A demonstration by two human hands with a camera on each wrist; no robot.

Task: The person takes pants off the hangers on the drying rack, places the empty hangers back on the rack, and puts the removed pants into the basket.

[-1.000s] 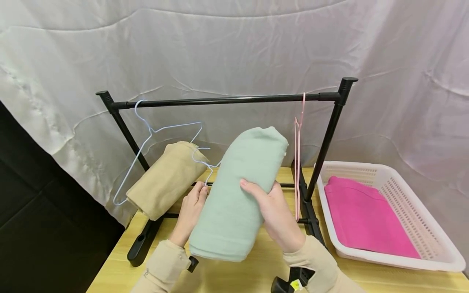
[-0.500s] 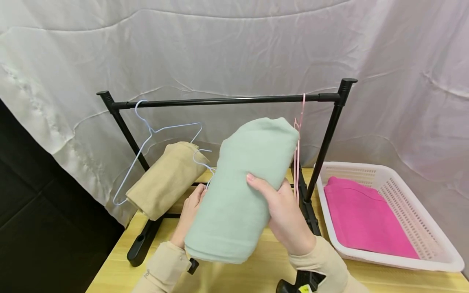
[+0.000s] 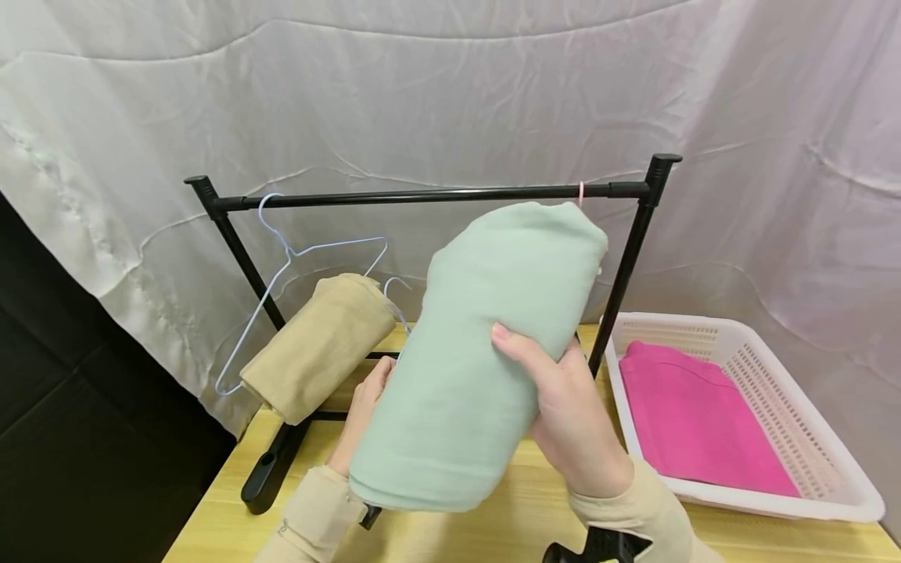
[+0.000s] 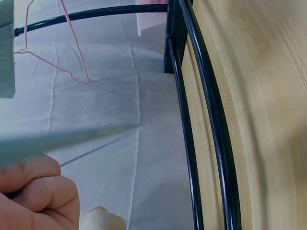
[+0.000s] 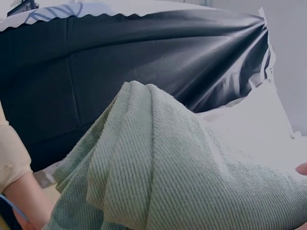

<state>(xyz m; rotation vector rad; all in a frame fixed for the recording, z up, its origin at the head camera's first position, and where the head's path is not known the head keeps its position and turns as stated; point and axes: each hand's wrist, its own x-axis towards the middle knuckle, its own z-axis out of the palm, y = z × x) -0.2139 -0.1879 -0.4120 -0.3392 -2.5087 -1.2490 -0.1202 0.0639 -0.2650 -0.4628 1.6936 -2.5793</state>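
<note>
In the head view, my right hand (image 3: 580, 418) holds a folded mint-green cloth (image 3: 472, 375), its thumb on the front and its fingers hidden behind. My left hand (image 3: 362, 410), partly covered by this cloth, grips a light blue hanger (image 3: 396, 293); only the hook end of the hanger shows. Curled fingers of that hand (image 4: 43, 191) appear in the left wrist view, beside the blurred edge of the cloth (image 4: 57, 141). The right wrist view is filled low down by the ribbed folds of the cloth (image 5: 158, 167).
A black rack (image 3: 422, 196) stands on the wooden table (image 3: 507, 520). From its rail hang another light blue hanger (image 3: 271, 285) bearing a folded khaki cloth (image 3: 320, 344), and a pink hanger (image 4: 76, 43). At right, a white basket (image 3: 831, 407) holds a pink cloth (image 3: 704, 422).
My right hand has moved right and up with the mint-green cloth, which now covers most of the pink hanger in the head view. The left hand has stayed nearly in place.
</note>
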